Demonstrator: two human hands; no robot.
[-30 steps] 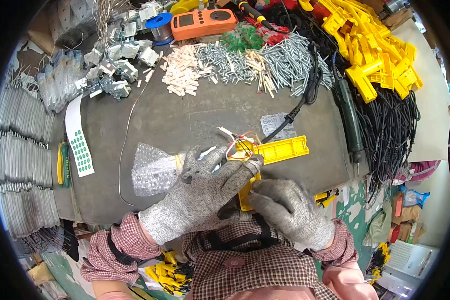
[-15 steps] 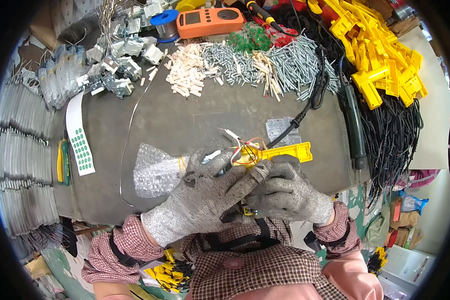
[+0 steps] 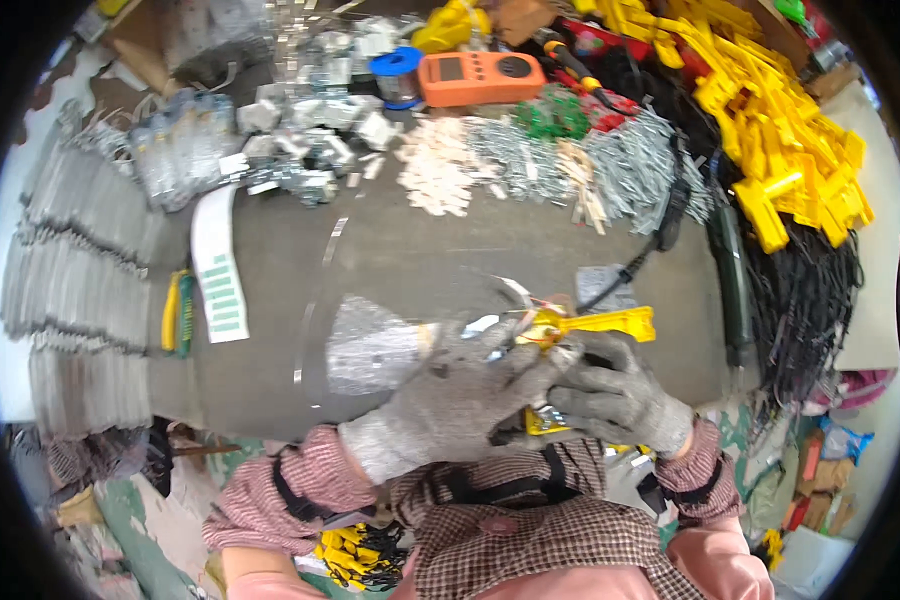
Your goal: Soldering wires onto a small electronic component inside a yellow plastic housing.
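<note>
"Where is the yellow housing (image 3: 615, 321)?"

"Low in the middle, right at both gloved hands. One end sticks out rightward, past the fingertips of the right grip (image 3: 620, 390); the wired end lies just above where the two hands meet. A yellow patch (image 3: 546, 424) shows beneath the fingers too, but I can't tell whether it's the same piece."

"What is each grip doing?"

"The left grip (image 3: 460, 390) is closed over the near side of the housing, a finger reaching across toward the other hand. The right one has its fingers bent inward, tips against the near edge. Blur and overlap hide those tips, so I can't tell whether they pinch anything."

"And around the housing?"

"A white wire (image 3: 516, 291) pokes up at the wired end. A black cable (image 3: 625, 278) runs down to the housing over a grey printed sheet (image 3: 610, 287). Left of the left hand, a bubble-wrap pouch (image 3: 370, 345) lies on the desk (image 3: 400, 250)."

"Further out?"

"Yellow-and-green-handled pliers (image 3: 177, 310) beside a white label strip (image 3: 218, 270) on the left. Along the back, an orange meter (image 3: 480, 77) stands behind heaped screws (image 3: 640, 165); at the far right, more yellow parts (image 3: 800, 150) are piled above black cords (image 3: 810, 300)."
</note>
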